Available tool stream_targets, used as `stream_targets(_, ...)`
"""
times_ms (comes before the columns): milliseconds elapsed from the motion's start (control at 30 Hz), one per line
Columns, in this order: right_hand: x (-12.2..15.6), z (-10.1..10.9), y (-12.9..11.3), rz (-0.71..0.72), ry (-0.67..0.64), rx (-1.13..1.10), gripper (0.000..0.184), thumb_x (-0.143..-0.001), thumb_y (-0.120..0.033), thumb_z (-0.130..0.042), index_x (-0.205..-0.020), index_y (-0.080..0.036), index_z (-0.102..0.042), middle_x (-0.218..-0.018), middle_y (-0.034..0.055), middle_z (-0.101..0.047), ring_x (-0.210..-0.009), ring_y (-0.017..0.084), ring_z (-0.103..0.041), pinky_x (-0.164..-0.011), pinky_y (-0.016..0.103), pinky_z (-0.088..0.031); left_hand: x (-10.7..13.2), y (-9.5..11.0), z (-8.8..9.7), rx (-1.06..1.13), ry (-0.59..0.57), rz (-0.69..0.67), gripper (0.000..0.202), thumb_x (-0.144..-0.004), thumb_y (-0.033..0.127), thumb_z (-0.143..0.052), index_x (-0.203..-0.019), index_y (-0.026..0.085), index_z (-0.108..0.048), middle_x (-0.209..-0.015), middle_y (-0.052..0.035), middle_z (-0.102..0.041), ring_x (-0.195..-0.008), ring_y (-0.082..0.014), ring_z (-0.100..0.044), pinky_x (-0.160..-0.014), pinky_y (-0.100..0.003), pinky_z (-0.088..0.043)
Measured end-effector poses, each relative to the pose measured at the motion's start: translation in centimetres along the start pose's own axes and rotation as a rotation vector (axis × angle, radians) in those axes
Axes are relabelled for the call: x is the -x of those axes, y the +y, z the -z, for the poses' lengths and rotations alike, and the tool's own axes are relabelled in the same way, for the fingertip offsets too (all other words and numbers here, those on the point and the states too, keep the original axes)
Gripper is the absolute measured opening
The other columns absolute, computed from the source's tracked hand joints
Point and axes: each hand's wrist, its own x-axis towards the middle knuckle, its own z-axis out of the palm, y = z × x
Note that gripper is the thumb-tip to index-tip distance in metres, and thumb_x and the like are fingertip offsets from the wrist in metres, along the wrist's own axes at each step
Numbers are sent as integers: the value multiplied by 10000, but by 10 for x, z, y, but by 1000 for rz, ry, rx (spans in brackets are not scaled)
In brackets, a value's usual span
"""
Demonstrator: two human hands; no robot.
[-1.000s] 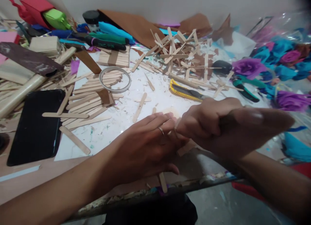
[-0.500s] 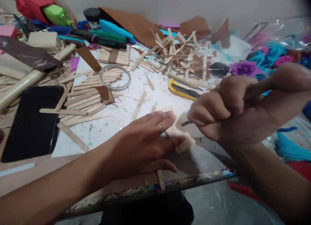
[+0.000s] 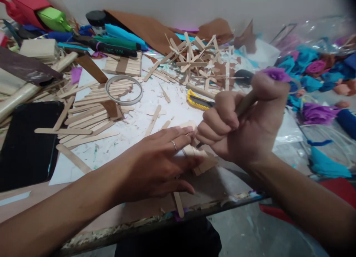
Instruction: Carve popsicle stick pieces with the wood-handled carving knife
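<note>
My left hand (image 3: 164, 160) lies flat with its fingers stretched out, pressing on light wooden pieces (image 3: 205, 163) near the front of the table. A craft stick (image 3: 178, 204) pokes out below its thumb. My right hand (image 3: 239, 123) is wrapped round the wooden handle of a small chisel-like tool (image 3: 247, 102), its thumb over the handle's top end. The tool's narrow dark blade (image 3: 199, 145) points down at the wooden pieces, close to my left fingertips. Whether the blade touches the wood I cannot tell.
Behind the hands lie a yellow box cutter (image 3: 198, 100), a tape ring (image 3: 124, 89) and a heap of craft sticks (image 3: 194, 60). A black phone (image 3: 30, 142) is at the left. Paper flowers (image 3: 319, 112) sit at the right, beyond the table edge (image 3: 139, 222).
My right hand has come down and left with the tool, bringing the blade to the wooden pieces. My left hand stays on them. The whole view has shifted slightly.
</note>
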Motion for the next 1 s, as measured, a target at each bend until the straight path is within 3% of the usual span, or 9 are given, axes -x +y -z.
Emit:
stream_targets(133, 5, -6, -2, -22, 40, 43, 749, -924, -796, -543, -494, -228, -312, -416, -69, -146, -364, 77, -125, -378, 263, -199, 0, 1, 2, 15, 21, 0, 534, -1012, 645, -582, -1376, 267, -681, -1404, -135, -613, -1332, -329, -571, -1165, -505, -497)
stream_targets(300, 10, -11, -7, -49, 71, 106, 650, -973, -563, -644, -492, -225, -367, -428, -64, -229, -403, 85, -201, -425, 276, -246, 1, 2, 2, 23, 40, -13, 542, -1008, 614, -614, -1360, 208, -690, -1404, -172, -613, -1315, -342, -579, -1134, -512, -512)
stream_targets(433, 14, -18, -2, 13, 118, 125, 652, -950, -529, -672, -477, -218, -351, -417, -75, -204, -389, 74, -211, -428, 278, -237, 0, 3, 1, 35, 57, -13, 527, -1015, 599, -615, -1352, 198, -677, -1419, -184, -605, -1277, -340, -590, -1093, -521, -524)
stream_targets(600, 23, -26, 14, 207, 176, 184, 658, -926, -501, -691, -476, -205, -314, -452, -60, -238, -408, 71, -221, -415, 275, -205, -5, 4, 1, 90, 47, 23, 464, -970, 581, -692, -1233, 199, -674, -1364, -143, -643, -1217, -315, -619, -1038, -472, -541)
stream_targets(767, 21, -24, 20, 223, 86, 209, 634, -935, -393, -672, -500, -188, -259, -464, -58, -223, -427, 69, -221, -429, 259, -218, -7, 5, 2, 65, 11, 52, 523, -950, 533, -732, -1307, 162, -644, -1327, -167, -647, -1195, -320, -624, -1034, -488, -547)
stream_targets(933, 7, -13, 10, 89, 132, -40, 699, -909, -656, -594, -499, -223, -228, -413, -86, -114, -342, 58, -71, -328, 255, -112, -2, 7, 1, -51, -11, -14, 498, -1018, 618, -594, -1252, 197, -721, -1457, -190, -577, -1388, -360, -541, -1173, -558, -483)
stream_targets(1000, 7, -10, -1, 64, 150, -36, 713, -890, -619, -652, -505, -214, -211, -421, -90, -104, -361, 52, -50, -344, 252, -97, 0, 7, 0, -97, 15, -10, 528, -1027, 619, -570, -1317, 197, -703, -1481, -207, -557, -1411, -379, -534, -1172, -579, -487)
